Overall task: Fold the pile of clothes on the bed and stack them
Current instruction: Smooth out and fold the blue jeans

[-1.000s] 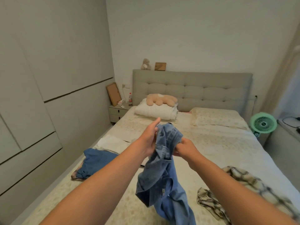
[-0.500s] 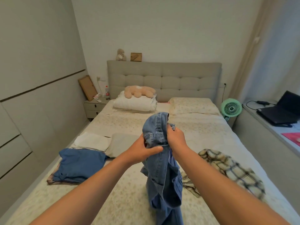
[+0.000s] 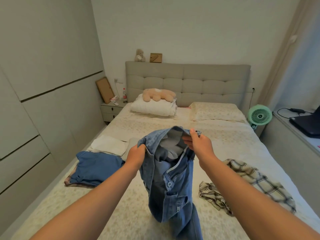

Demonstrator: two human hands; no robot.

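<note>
I hold a blue denim shirt [image 3: 170, 184] up over the middle of the bed [image 3: 225, 135]. My left hand [image 3: 136, 155] grips its left upper edge. My right hand [image 3: 199, 143] pinches the collar edge on the right, so the neck opening gapes between them. The shirt's lower part hangs down onto the bedspread. A folded blue garment [image 3: 97, 166] lies on a pinkish one at the bed's left edge. Behind it sit folded white cloths [image 3: 108, 145]. A crumpled plaid shirt [image 3: 249, 184] lies to the right.
A white pillow with a plush toy [image 3: 158, 95] sits at the headboard. A nightstand [image 3: 110, 110] stands left of the bed, wardrobe doors along the left wall. A green fan [image 3: 259, 116] and a ledge with a laptop [image 3: 308, 122] are on the right.
My hands have moved apart, spreading the bunched top of the denim shirt open. The camera has tilted down and shifted slightly.
</note>
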